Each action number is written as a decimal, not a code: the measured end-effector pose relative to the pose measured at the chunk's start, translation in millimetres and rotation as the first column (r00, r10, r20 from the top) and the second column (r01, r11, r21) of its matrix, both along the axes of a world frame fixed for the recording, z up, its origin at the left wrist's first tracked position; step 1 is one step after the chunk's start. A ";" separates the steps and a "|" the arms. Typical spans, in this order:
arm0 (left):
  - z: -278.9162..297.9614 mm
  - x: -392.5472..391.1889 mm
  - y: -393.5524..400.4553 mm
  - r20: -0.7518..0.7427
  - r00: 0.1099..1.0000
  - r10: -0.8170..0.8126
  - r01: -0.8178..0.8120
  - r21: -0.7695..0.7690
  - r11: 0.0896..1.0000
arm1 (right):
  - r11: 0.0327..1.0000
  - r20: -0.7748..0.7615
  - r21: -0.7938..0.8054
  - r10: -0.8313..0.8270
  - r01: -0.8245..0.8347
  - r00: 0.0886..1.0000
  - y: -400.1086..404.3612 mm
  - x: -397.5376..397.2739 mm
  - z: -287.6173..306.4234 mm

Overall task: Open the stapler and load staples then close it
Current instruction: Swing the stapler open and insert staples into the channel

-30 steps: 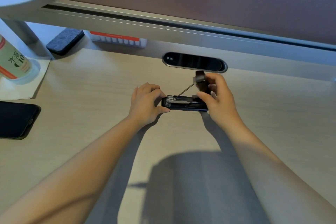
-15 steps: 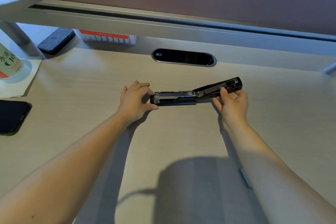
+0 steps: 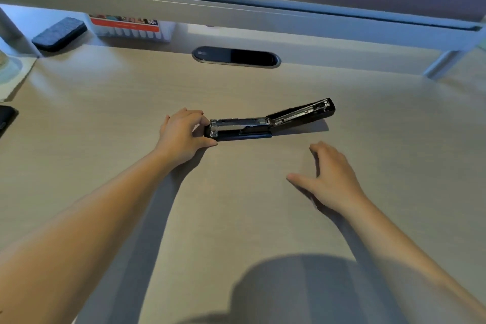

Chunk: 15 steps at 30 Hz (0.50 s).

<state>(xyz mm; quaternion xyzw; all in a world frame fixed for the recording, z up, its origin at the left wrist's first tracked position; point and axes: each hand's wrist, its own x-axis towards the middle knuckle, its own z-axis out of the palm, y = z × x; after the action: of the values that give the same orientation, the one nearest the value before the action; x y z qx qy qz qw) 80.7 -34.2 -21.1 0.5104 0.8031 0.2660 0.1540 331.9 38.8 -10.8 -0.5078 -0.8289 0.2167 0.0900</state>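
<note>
two hands are on the pale wood bench. the left hand (image 3: 184, 134) pinches one end of the long black stapler (image 3: 263, 123), flipped open mid-bench, shiny metal inside. the right hand (image 3: 328, 179) is spread, holding nothing.

A pale wood-grain desk (image 3: 105, 102) carries an opened black stapler (image 3: 265, 123) mid-frame, and a grey eraser block (image 3: 59, 34) upper left
</note>
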 end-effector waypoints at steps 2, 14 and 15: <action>-1.4 5.3 -2.0 -0.025 0.999 -0.025 0.025 -0.004 1.000 | 0.998 0.012 0.060 0.033 -0.033 0.999 -12.9 15.8 -6.3; -1.3 50.2 -52.1 0.049 0.999 -0.002 0.001 0.022 1.000 | 0.968 -0.249 0.252 0.051 0.014 0.967 -73.5 43.7 -18.4; -0.1 56.6 -62.0 0.052 0.999 -0.004 0.003 0.030 1.000 | 0.970 -0.302 0.244 0.061 0.015 0.951 -81.0 44.1 -15.9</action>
<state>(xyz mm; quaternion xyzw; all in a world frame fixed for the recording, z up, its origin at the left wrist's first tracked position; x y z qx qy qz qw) 137.3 -96.2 -21.2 0.5069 0.7938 0.2910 0.1679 376.1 -42.2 -26.7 -0.4432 -0.8310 0.1909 0.2767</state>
